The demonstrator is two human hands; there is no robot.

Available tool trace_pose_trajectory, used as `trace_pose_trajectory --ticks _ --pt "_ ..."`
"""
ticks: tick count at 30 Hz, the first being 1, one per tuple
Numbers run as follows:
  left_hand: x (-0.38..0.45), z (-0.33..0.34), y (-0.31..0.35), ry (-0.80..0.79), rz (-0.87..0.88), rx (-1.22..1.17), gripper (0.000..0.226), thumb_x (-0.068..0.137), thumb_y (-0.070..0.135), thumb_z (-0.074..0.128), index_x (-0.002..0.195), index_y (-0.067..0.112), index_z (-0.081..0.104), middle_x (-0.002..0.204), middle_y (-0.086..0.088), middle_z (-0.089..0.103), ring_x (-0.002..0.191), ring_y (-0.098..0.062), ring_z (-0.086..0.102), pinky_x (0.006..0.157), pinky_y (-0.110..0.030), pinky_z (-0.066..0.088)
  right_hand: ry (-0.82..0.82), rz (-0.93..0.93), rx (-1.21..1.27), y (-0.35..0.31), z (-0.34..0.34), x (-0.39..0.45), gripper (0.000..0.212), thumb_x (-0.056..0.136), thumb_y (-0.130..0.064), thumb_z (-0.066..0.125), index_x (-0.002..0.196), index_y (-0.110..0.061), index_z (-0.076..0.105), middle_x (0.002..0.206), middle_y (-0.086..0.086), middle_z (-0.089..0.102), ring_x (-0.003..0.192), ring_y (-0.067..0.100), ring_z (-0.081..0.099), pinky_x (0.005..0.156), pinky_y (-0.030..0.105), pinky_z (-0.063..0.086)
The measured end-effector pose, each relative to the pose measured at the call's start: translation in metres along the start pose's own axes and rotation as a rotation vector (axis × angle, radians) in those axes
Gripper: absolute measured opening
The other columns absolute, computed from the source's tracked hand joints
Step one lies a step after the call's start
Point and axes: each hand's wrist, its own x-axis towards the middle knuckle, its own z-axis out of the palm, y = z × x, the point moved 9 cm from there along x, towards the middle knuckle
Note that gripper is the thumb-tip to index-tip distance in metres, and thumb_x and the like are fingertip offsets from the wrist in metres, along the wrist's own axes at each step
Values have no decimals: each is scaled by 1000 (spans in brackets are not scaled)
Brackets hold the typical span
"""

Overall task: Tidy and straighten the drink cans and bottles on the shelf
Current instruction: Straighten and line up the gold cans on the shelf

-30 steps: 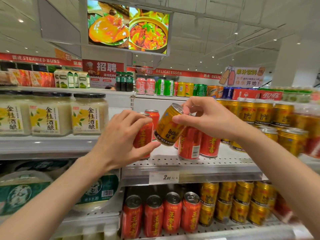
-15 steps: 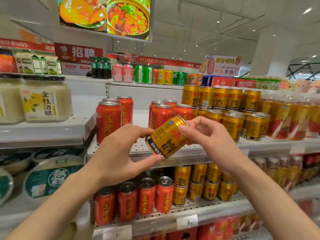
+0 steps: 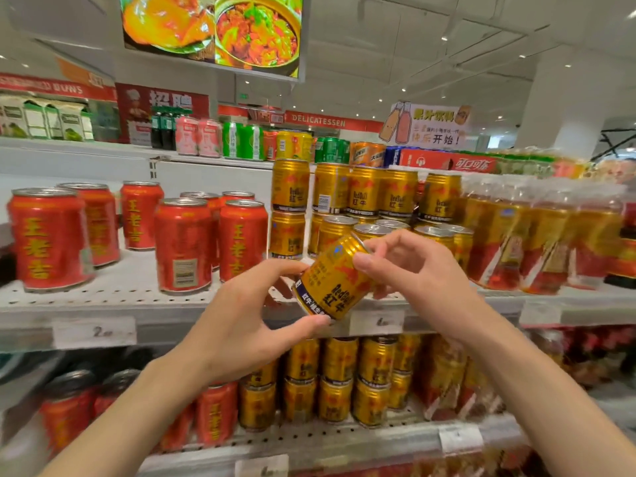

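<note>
A gold Red Bull can (image 3: 335, 280) is tilted in front of the middle shelf (image 3: 113, 297), held by both hands. My left hand (image 3: 247, 325) grips its lower end with thumb and fingers. My right hand (image 3: 409, 273) pinches its top rim. Behind it, stacked gold cans (image 3: 364, 194) fill the shelf's centre. Several red herbal-tea cans (image 3: 182, 246) stand to the left, some turned with the barcode facing out.
Wrapped multipacks of gold cans (image 3: 537, 242) sit at the right. The lower shelf (image 3: 344, 438) carries more red and gold cans. The top shelf (image 3: 213, 160) has mixed cans and bottles. Price tags (image 3: 94, 332) line the shelf edge.
The view has shifted right along the shelf. My left hand let go of a red can and joined the right hand on the gold can, which moved right toward the gold stack.
</note>
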Motion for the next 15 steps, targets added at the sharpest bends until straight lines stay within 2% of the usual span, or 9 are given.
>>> trace_pose_trajectory --ticks 4,7,10,12,15 --pt "12 18 1 34 -95 2 67 76 65 69 134 36 52 118 23 62 110 -5 61 82 -17 52 -94 -23 -55 9 -16 22 29 82 -39 77 85 -14 61 106 -5 76 94 6 73 63 29 60" --pt "21 23 2 25 -139 33 71 78 64 69 140 38 45 123 25 58 116 3 56 89 -16 49 -139 -80 -114 2 -15 38 24 86 -36 76 88 -16 62 108 -6 74 92 6 73 61 27 61" --pt "30 25 -1 33 -214 19 69 76 66 70 136 44 43 123 29 57 113 11 54 91 -13 45 -172 -146 -177 -8 -7 51 24 87 -38 75 91 -18 62 107 -1 74 89 8 75 63 31 64" --pt "36 25 -7 35 -272 -7 73 73 66 71 136 44 43 119 30 59 110 10 56 91 -15 48 -179 -172 -203 -10 -1 57 25 87 -39 76 93 -19 63 108 -1 74 90 9 75 68 37 65" --pt "38 24 -18 30 -318 1 73 73 62 75 136 41 45 117 28 61 109 8 58 92 -17 48 -162 -247 -374 -11 2 62 27 86 -51 73 97 -29 64 115 -11 70 104 6 68 83 41 62"
